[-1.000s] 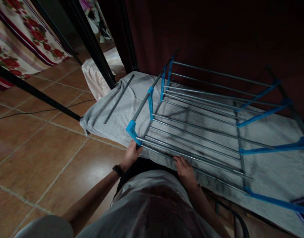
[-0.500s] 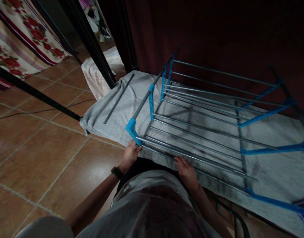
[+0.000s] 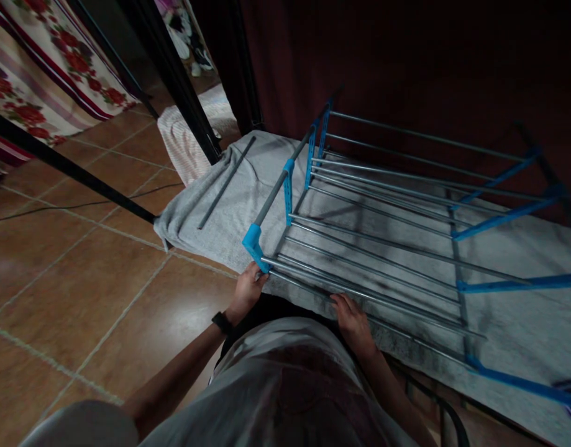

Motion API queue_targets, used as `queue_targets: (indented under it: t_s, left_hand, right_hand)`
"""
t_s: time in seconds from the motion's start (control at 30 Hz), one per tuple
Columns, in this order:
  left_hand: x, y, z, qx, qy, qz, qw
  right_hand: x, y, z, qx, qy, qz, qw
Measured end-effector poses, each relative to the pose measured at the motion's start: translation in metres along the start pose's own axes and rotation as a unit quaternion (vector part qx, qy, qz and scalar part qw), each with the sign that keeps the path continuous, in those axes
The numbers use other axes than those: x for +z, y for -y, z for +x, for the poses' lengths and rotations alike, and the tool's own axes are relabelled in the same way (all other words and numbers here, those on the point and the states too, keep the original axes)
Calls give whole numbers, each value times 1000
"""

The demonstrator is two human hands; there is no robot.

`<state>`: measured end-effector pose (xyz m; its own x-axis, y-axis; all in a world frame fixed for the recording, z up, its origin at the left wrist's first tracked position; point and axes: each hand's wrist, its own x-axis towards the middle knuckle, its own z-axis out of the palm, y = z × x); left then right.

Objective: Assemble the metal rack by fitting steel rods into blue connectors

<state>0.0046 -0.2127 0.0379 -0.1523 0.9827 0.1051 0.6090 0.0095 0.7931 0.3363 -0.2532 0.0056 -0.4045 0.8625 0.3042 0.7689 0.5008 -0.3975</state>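
A rack of grey metal tubes and blue plastic side pieces (image 3: pixel 373 249), like a shoe rack, rests on a grey blanket. My left hand (image 3: pixel 248 290) has its fingers closed around the lower end of the near-left blue corner piece (image 3: pixel 256 247), where the front tubes meet it. Further right, my right hand (image 3: pixel 353 321) curls its fingers over the nearest front tube (image 3: pixel 304 285); its thumb is hidden. Left of the rack, a loose grey tube (image 3: pixel 227 183) lies on the blanket, apart from both hands.
The grey blanket (image 3: pixel 192 217) covers a low surface against a dark red curtain (image 3: pixel 406 56). Black posts (image 3: pixel 173 77) rise at the left. A thin cable (image 3: pixel 99 203) crosses the tiled floor (image 3: pixel 140 310). A curved black frame (image 3: pixel 446 403) is at lower right.
The whole view has shifted slightly, so everything sits a little to the right. Both hands keep their places on the rack.
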Motion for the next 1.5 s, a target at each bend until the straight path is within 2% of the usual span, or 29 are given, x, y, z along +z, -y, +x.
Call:
queue_targets:
  t_s: [0.37, 0.67, 0.87, 1.33, 1.5]
  left_hand:
    - [9, 5, 1, -18, -4, -13, 1000]
    - [7, 13, 7, -5, 39, -25, 999]
    - [2, 16, 13, 2, 87, -15, 996]
    - [-1, 8, 19, -29, 106, -30, 993]
    - [-5, 20, 31, -14, 127, -25, 991]
  right_hand:
    - [2, -4, -1, 2, 3, -1, 1000]
    - [1, -7, -2, -14, 12, 17, 1000]
    - [-1, -3, -1, 0, 5, 28, 1000]
    - [-5, 1, 5, 29, 25, 51, 998]
    - [-5, 6, 10, 33, 51, 16, 998]
